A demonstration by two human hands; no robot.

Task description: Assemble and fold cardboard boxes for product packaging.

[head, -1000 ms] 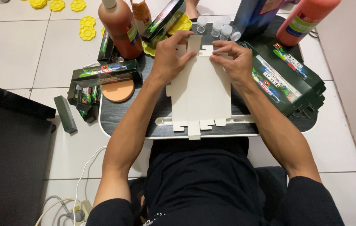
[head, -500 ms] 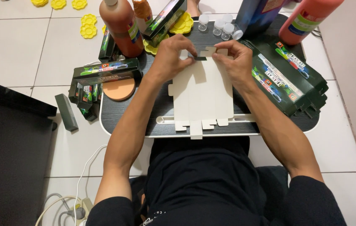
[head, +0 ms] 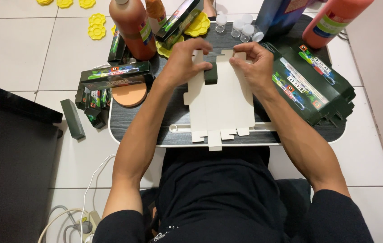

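Pinching the top flaps of my flat carton blank with both hands, left and right, mid-table, far edge.

Around your tray: two orange-red paint bottles stand at its far edge, with small clear jars between them. Yellow flower-shaped palettes lie on the tiled floor. An orange disc sits left, beside folded green boxes.
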